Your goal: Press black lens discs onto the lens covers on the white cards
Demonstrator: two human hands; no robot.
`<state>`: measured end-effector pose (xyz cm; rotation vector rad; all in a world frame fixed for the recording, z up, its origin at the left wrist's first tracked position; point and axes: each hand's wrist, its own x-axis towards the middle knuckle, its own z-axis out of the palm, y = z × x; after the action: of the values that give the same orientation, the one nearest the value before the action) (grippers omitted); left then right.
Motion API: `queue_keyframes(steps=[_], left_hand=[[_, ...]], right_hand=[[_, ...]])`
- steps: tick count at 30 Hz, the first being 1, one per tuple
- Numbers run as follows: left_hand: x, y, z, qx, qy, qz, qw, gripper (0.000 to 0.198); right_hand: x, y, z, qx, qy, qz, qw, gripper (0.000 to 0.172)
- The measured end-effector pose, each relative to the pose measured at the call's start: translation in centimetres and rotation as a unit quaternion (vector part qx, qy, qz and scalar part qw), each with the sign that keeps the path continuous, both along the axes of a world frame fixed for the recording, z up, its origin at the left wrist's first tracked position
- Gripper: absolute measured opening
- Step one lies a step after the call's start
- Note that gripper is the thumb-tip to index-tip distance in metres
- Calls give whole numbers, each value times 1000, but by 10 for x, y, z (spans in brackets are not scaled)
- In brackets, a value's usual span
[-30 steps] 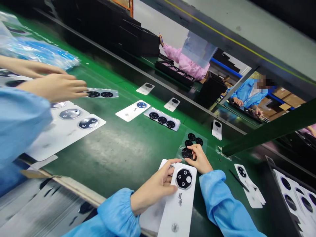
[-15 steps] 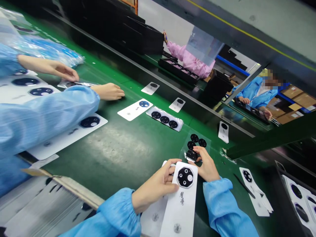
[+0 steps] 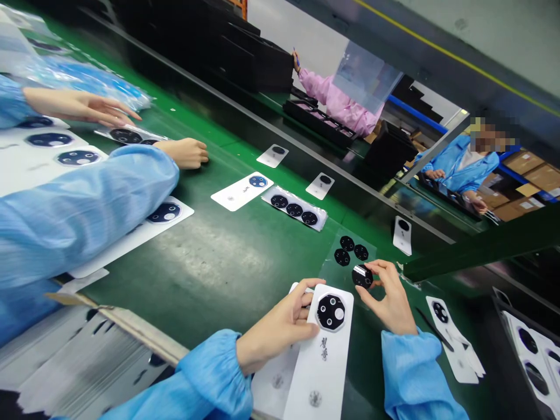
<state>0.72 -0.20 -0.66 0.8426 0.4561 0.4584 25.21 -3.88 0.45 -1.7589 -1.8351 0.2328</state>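
My left hand (image 3: 284, 324) is closed on a white phone-shaped panel (image 3: 321, 373) with a black camera area, printed characters and a round mark. Another white panel (image 3: 273, 379) lies partly hidden beneath it. Between the thumb and fingers of my right hand (image 3: 391, 294) is a glossy black octagonal camera-lens cover (image 3: 362, 277), tilted and catching the light. Just beyond it, several similar black covers (image 3: 347, 243) lie on a clear film sheet (image 3: 332, 265) on the green table.
A strip of black covers (image 3: 294, 209) and single white panels (image 3: 242, 191) lie farther up the green table (image 3: 210, 256). At left, a co-worker's arms (image 3: 83, 210) reach over large panels. A dark post (image 3: 481, 245) and black tray (image 3: 503, 350) stand at right.
My right hand has lifted a black cover off the clear film and moved it right, toward me. My left hand holds the white panel almost still. The co-worker's hands shifted slightly left.
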Motion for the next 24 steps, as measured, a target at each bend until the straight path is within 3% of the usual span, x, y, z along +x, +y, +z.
queue_keyframes(steps=[12,24], left_hand=[[0,0,-3,-9,-4,-3,1000,62],[-1,0,-1,-2,7,-6,1000,62]], right_hand=[[9,-21,2,-14,9,-42,999,35],[0,-31,22,-9,-16,-47,999,36]])
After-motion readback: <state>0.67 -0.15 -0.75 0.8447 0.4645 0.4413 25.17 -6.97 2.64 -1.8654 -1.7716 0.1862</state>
